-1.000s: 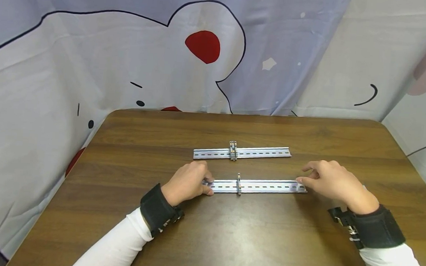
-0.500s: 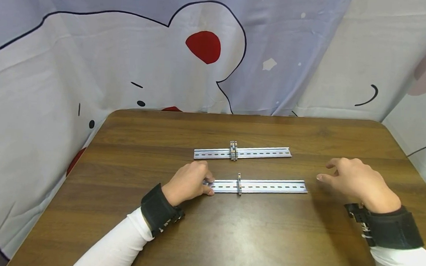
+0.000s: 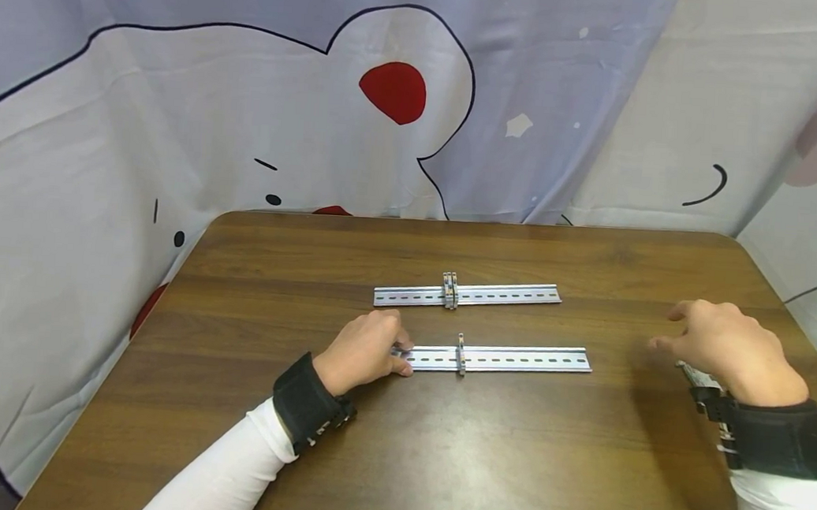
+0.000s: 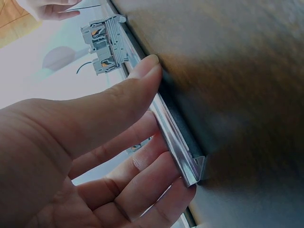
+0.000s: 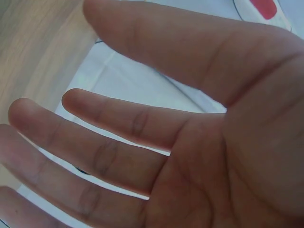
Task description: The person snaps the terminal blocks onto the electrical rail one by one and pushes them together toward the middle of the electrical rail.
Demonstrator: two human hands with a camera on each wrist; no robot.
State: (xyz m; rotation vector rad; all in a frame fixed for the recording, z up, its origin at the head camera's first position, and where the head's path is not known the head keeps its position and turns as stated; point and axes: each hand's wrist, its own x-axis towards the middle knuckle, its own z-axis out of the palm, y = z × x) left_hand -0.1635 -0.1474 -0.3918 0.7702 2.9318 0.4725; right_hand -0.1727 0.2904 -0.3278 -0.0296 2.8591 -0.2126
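The front DIN rail [image 3: 525,359], a slotted silver strip, lies on the table with one grey terminal block [image 3: 461,354] clipped across it. My left hand [image 3: 366,351] grips its left end. In the left wrist view, the thumb lies along one edge of the rail [image 4: 173,137] and the fingertips are at the other; the terminal block [image 4: 105,45] shows orange spots. Far to the right, my right hand [image 3: 736,353] is over the table with nothing in it, fingers spread and loosely bent in the right wrist view. A small grey piece [image 3: 700,376] is partly hidden below that hand.
Behind the front rail lies a second DIN rail [image 3: 508,294] carrying a few terminal blocks [image 3: 450,290] side by side. The brown wooden table [image 3: 438,447] ends at a patterned curtain [image 3: 248,109] at the back and sides.
My right hand has moved off the right end of the front rail and further right, over the small grey piece. My left hand stays at the rail's left end.
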